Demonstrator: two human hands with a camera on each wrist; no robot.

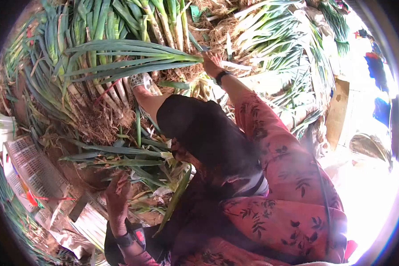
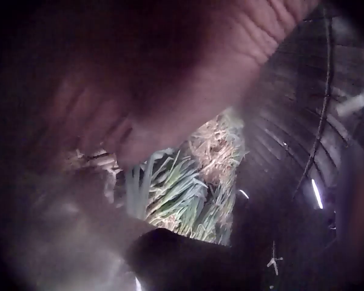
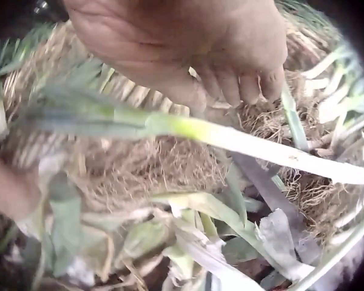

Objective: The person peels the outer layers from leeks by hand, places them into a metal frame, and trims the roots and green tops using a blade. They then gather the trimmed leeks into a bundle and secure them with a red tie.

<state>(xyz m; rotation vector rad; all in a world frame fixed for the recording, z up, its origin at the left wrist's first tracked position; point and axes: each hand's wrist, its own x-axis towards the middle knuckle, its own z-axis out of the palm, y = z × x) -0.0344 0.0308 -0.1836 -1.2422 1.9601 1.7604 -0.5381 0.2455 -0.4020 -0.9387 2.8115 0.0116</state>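
Note:
A leek [image 1: 137,60] with long green leaves and a white stalk [image 3: 273,148] lies level across my right hand [image 1: 213,64]. In the head view, this hand grips it near the middle, leaves to the left and stalk to the right. The right wrist view shows the fingers curled beside the leek. My left hand [image 1: 117,193] is low at the left, fingers loosely bent with nothing visible in them, next to loose leek leaves [image 1: 133,164]. Its wrist view is dark, with the palm [image 2: 200,79] filling much of it.
Bundled leeks with hanging roots [image 1: 95,119] stand at the upper left. More leeks [image 1: 275,40] lie in a pile at the upper right. A sandalled foot [image 1: 139,82] and a black-covered knee [image 1: 195,128] are between the hands. A pale plastic crate [image 1: 35,159] sits at the left.

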